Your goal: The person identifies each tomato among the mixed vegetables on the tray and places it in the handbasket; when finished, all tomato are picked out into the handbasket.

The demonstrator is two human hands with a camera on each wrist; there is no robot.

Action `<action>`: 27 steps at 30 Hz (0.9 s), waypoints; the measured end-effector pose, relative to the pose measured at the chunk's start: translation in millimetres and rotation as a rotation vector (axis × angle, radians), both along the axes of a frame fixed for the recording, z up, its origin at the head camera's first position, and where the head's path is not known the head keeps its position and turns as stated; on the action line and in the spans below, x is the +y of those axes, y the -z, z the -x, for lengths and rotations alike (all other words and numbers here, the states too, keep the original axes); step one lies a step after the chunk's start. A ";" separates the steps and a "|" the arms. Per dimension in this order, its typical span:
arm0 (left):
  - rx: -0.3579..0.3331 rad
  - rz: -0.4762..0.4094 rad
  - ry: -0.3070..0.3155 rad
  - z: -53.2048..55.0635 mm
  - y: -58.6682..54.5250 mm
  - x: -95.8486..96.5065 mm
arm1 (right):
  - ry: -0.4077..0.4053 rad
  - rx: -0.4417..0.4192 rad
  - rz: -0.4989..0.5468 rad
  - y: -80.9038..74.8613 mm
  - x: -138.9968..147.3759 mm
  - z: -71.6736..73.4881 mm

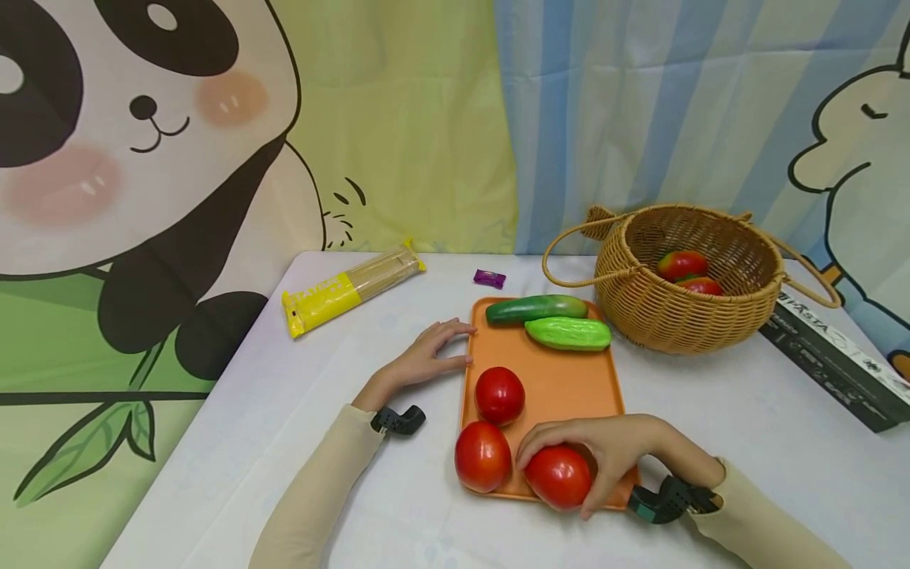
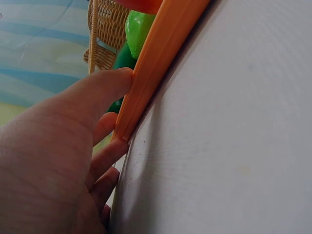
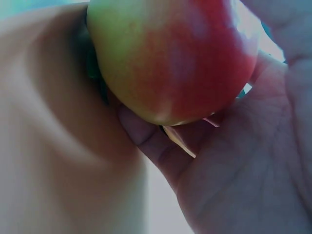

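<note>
In the head view my right hand (image 1: 604,446) grips a red apple (image 1: 559,477) over the near edge of an orange tray (image 1: 562,387). The right wrist view shows this apple (image 3: 170,58) shading from red to yellow-green, with fingers curled round it. My left hand (image 1: 428,357) touches the tray's left side; its thumb and fingertips rest against the rim (image 2: 146,80) in the left wrist view. Two other round red fruits, one (image 1: 500,395) inside the tray and one (image 1: 483,457) at its near left corner, lie beside the held apple.
A dark green cucumber (image 1: 529,309) and a bright green ridged vegetable (image 1: 569,333) lie at the tray's far end. Behind it stand a wicker basket (image 1: 682,316) with red-green fruits (image 1: 682,265) and a black box (image 1: 832,359). A yellow noodle pack (image 1: 355,288) and purple candy (image 1: 490,278) lie farther left.
</note>
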State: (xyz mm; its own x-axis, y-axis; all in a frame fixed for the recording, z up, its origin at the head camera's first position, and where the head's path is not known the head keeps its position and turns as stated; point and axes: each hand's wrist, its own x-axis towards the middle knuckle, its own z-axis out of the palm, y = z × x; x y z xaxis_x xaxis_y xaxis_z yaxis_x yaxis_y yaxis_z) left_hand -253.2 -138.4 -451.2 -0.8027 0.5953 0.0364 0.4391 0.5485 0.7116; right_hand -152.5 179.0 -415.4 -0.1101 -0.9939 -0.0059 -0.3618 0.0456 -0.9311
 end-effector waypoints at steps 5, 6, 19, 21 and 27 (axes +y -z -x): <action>-0.004 0.004 -0.005 -0.9 0.1 0.1 | -0.002 0.000 -0.013 -1.6 1.4 -0.3; -0.003 0.005 -0.004 -0.9 0.3 0.1 | -0.003 -0.001 -0.015 -1.9 1.7 -0.2; -0.021 0.014 -0.010 -1.3 -3.3 0.3 | 0.000 -0.034 -0.099 -14.3 11.4 3.4; -0.018 0.011 -0.006 -1.2 -3.4 0.5 | -0.007 -0.027 -0.099 -16.7 13.1 4.4; -0.024 0.006 -0.006 -0.7 -3.6 -0.2 | 0.001 -0.021 -0.116 -24.9 18.8 6.7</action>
